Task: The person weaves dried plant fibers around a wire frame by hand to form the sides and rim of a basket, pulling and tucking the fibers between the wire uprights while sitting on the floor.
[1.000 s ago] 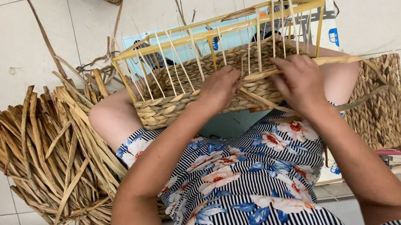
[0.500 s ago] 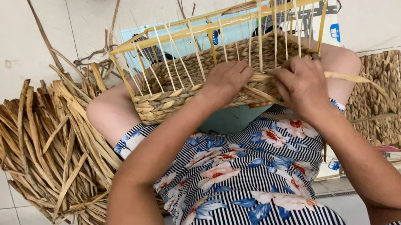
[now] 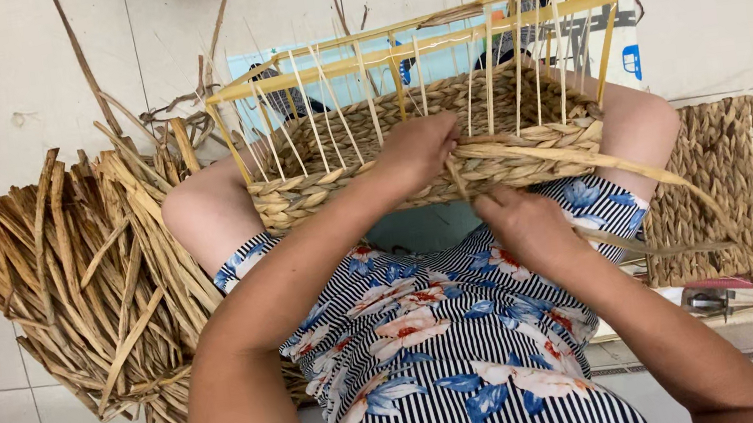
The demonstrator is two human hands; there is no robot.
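Note:
A half-woven straw basket (image 3: 335,183) on a yellow wire frame (image 3: 417,32) rests on my knees, thin upright stakes rising from its braided wall. My left hand (image 3: 421,145) presses on the top edge of the near wall, fingers curled over the braid. My right hand (image 3: 514,219) sits just below the basket's front, pinching a long dried straw strand (image 3: 636,168) that runs from the wall out to the right.
A big bundle of dried straw (image 3: 72,274) lies on the tiled floor at my left. A finished woven piece (image 3: 719,187) lies at my right, with a metal tool (image 3: 712,299) and a red strip below it.
My right hand has dropped from the basket's top edge to below its front, drawing the strand down. The basket has tilted toward me slightly. My left hand stays on the wall.

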